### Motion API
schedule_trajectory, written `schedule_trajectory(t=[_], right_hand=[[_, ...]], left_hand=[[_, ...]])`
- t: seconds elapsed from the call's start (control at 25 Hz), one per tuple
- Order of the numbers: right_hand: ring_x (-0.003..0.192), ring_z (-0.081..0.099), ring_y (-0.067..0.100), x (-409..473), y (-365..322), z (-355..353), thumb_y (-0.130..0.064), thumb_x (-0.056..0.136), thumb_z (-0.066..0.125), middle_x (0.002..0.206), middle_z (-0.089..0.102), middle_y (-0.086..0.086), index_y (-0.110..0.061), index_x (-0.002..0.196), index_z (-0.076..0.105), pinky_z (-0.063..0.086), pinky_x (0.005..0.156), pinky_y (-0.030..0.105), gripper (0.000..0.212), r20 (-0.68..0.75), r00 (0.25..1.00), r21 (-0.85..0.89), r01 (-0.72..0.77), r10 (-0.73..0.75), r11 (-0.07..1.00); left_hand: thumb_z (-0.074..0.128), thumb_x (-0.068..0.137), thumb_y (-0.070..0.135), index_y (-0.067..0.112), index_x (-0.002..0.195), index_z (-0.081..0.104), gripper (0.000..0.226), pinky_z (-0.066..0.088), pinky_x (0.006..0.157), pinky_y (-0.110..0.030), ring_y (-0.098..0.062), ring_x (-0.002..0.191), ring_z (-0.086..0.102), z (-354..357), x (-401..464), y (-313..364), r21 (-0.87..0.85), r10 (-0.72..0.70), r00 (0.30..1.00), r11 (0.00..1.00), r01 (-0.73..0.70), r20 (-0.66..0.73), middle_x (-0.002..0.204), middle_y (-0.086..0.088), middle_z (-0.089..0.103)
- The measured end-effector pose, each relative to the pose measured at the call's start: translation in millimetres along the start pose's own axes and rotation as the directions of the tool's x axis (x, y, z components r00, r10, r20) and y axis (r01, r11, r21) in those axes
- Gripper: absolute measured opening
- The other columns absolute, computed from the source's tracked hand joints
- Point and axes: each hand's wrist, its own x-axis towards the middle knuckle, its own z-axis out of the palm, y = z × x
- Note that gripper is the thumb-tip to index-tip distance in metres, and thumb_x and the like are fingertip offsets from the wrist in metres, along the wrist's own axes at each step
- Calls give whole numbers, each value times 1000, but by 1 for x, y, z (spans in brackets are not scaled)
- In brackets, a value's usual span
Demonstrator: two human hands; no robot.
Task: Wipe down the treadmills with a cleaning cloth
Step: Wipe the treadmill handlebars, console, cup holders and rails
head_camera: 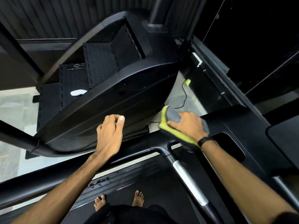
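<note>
My right hand [188, 125] presses a grey cloth with a yellow-green edge [173, 115] flat onto the left end of the black treadmill console [239, 126]. Its fingers lie spread over the cloth. My left hand [110, 135] hovers in front of the treadmill's black handrail [137, 147] with fingers loosely curled and nothing in it. My bare feet [119, 201] stand on the treadmill belt [145, 183] below.
A black stair-climber machine [113, 75] stands close ahead on the left, with a white object [78, 92] on one step. A silver-banded grip bar [189, 178] runs down from the console. A black cable [184, 94] and a yellow-green item [188, 81] lie on the pale floor.
</note>
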Motion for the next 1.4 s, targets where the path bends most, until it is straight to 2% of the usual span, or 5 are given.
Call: schedule_trajectory(t=[0.16, 0.44, 0.64, 0.96, 1.4], right_hand=[[107, 64, 35, 53, 29, 0, -57, 81, 67, 113, 71, 15, -13, 107, 68, 48, 84, 37, 51, 61, 983, -97, -166, 172, 981], [118, 61, 35, 35, -129, 59, -57, 77, 70, 129, 65, 15, -13, 123, 62, 47, 90, 38, 65, 309, 942, 36, 122, -127, 992], [106, 65, 35, -12, -222, 84, -55, 77, 69, 116, 69, 13, -13, 109, 66, 40, 73, 33, 53, 208, 944, 108, 236, -254, 966], [102, 66, 33, -79, -369, 107, -56, 78, 67, 112, 71, 11, -14, 103, 65, 40, 72, 33, 49, 146, 950, 118, 259, -275, 959], [89, 66, 29, -192, -520, 130, -51, 85, 59, 94, 71, 10, -15, 95, 69, 48, 82, 40, 39, -221, 907, 36, 375, -359, 926]], left_hand=[[36, 106, 41, 26, 102, 54, 24, 34, 109, -51, -9, 94, 48, -3, -14, 0, 15, -3, 999, 1000, 4, -39, 106, 8, 55], [38, 106, 38, 28, 97, 51, 19, 31, 110, -52, -11, 94, 46, -46, -39, -30, 106, -61, 989, 991, 75, -132, 103, 8, 55], [35, 106, 40, 18, 97, 60, 34, 34, 107, -55, -15, 95, 49, -110, -56, -71, 97, -135, 962, 982, 161, -236, 100, 4, 58], [22, 94, 58, 3, 95, 63, 68, 36, 101, -43, -9, 85, 44, -230, -93, -164, 28, -153, 944, 985, 168, -291, 98, -10, 64], [34, 102, 47, 11, 92, 64, 48, 42, 95, -47, -20, 87, 54, -341, -124, -253, 1, -144, 983, 989, 145, -113, 89, 0, 62]])
